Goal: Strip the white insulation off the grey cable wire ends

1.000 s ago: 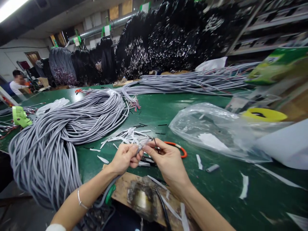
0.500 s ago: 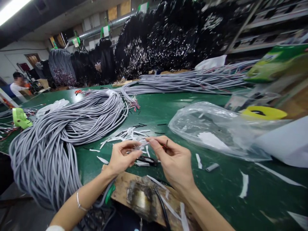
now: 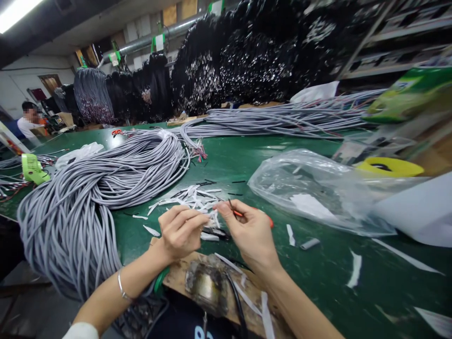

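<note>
"Left hand (image 3: 181, 230) has rolled over since half a second ago: its knuckles now face up, where thumb and forefinger stood spread around something pale and clear. What about the right?"

"Right hand (image 3: 254, 233) has shifted only a little, and an orange handle (image 3: 271, 222) has come into sight behind it."

"Where's the thin dark piece (image 3: 231, 205)?"

"Tucked in the right fingers, its end jutting up past the forefinger. Thumb and forefinger are pinched together in front of it; I can't tell whether their tips grip anything else."

"And the left fingers?"

"Curled and pointing towards the right fingertips, just short of them. Whatever might be inside is hidden, so I can't say if they grasp anything."

"What lies around them?"

"White strips (image 3: 192, 200) are scattered on the green bench (image 3: 310, 282), just beyond both hands, some showing between the fingertips. Grey cables (image 3: 134, 169) lie in a thick bundle to the left, and a clear plastic bag (image 3: 268, 183) sits to the right."
</note>
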`<state>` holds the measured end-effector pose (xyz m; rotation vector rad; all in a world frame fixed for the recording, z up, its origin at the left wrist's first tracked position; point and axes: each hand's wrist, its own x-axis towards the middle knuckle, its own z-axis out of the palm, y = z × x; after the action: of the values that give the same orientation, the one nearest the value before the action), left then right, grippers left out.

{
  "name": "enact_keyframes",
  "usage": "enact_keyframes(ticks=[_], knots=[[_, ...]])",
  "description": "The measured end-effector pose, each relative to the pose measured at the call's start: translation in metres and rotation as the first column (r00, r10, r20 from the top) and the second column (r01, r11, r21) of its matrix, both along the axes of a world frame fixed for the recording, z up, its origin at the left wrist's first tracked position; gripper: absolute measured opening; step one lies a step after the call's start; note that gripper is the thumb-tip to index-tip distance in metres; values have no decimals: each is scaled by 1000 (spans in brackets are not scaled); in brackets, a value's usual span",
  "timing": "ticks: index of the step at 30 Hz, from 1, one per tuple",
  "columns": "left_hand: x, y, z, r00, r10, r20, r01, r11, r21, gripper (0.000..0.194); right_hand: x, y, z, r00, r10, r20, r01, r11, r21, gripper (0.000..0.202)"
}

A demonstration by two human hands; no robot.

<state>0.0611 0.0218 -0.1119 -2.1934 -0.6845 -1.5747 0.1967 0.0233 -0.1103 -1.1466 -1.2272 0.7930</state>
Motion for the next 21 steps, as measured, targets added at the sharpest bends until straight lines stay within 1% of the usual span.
enact_keyframes(ticks=[1, 3, 5, 7, 9, 11, 13, 14, 16, 17, 18, 19, 20, 21], knots=[[1, 0, 0, 1000, -10, 17, 10, 1000, -17, 12, 0, -1, 1, 999, -17, 32, 17, 1000, 15, 32], [2, 1, 0, 999, 12, 31, -10, 998, -56, 9, 1, -2, 3, 994, -50, 94, 46, 998, 48, 32], [3, 3, -1, 998, 51, -27, -53, 991, -120, 8, 3, -2, 3, 986, -89, 144, 78, 994, 82, 31], [3, 3, 0, 990, 60, -130, -84, 977, -195, 11, 6, -1, 1, 974, -130, 184, 111, 988, 109, 31], [1, 2, 3, 976, -11, -216, -53, 957, -286, 15, 8, 1, -1, 966, -150, 209, 127, 985, 116, 31], [-3, 0, 5, 962, -127, -241, 24, 921, -390, 18, 9, 4, -2, 970, -135, 203, 118, 989, 95, 32], [-7, -4, 6, 949, -243, -203, 121, 871, -477, 22, 9, 7, -3, 979, -114, 170, 104, 992, 68, 33], [-9, -6, 6, 943, -293, -156, 178, 842, -509, 24, 9, 8, -3, 982, -113, 153, 104, 993, 62, 34], [-11, -7, 6, 938, -346, 11, 297, 787, -542, 29, 10, 9, -2, 984, -130, 124, 123, 990, 68, 35], [-11, -6, 5, 937, -329, 121, 338, 757, -559, 29, 10, 9, -1, 983, -141, 115, 132, 988, 79, 35], [-11, -5, 5, 931, -283, 230, 365, 716, -595, 30, 10, 8, -1, 983, -148, 108, 138, 986, 93, 35], [-10, -3, 4, 920, -228, 318, 388, 640, -663, 33, 10, 8, 0, 983, -152, 101, 141, 984, 107, 35], [-9, -1, 4, 910, -181, 373, 410, 514, -753, 39, 10, 7, 1, 984, -153, 94, 141, 983, 119, 34], [-9, 2, 5, 905, -153, 397, 426, 337, -840, 44, 10, 7, 1, 985, -152, 86, 140, 982, 127, 34]])
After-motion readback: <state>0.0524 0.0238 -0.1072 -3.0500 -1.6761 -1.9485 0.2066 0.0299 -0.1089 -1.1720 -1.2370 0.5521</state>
